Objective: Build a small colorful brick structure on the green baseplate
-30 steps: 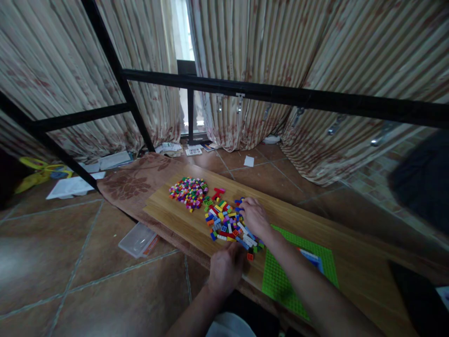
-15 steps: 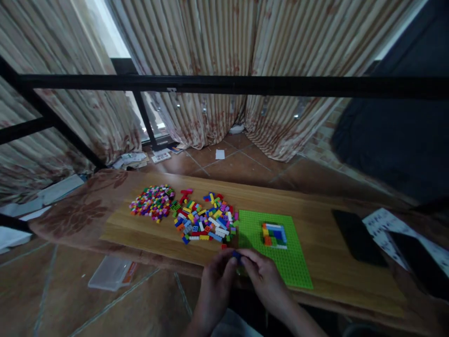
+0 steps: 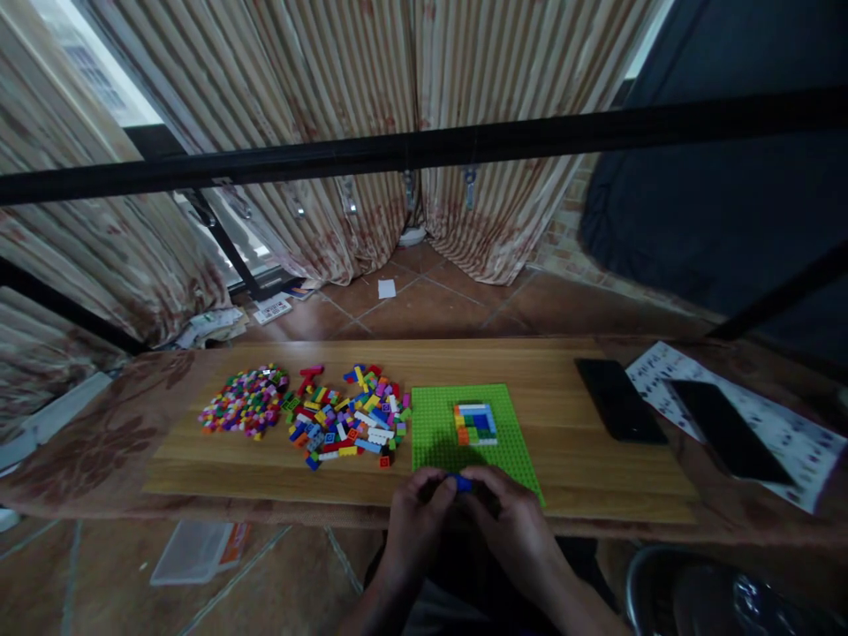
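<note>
A small blue toy brick is pinched between my two hands, just over the near edge of the green baseplate. My left hand grips it from the left with thumb and fingers. From the other side, the fingers of my right hand close on the same brick and partly hide it. On the baseplate sits a small rectangular build of white, orange, yellow, blue and green bricks. Left of the plate lies a loose heap of mixed bricks.
Farther left is a pile of tiny coloured pieces on the wooden board. Two dark flat devices, one a black slab, the other a phone-like slab, lie right, by a printed sheet. A clear plastic box is on the floor.
The view has swung to the right and levelled, so the board and its things appear farther left. Both hands keep hold of the blue brick, which shows more plainly now.
</note>
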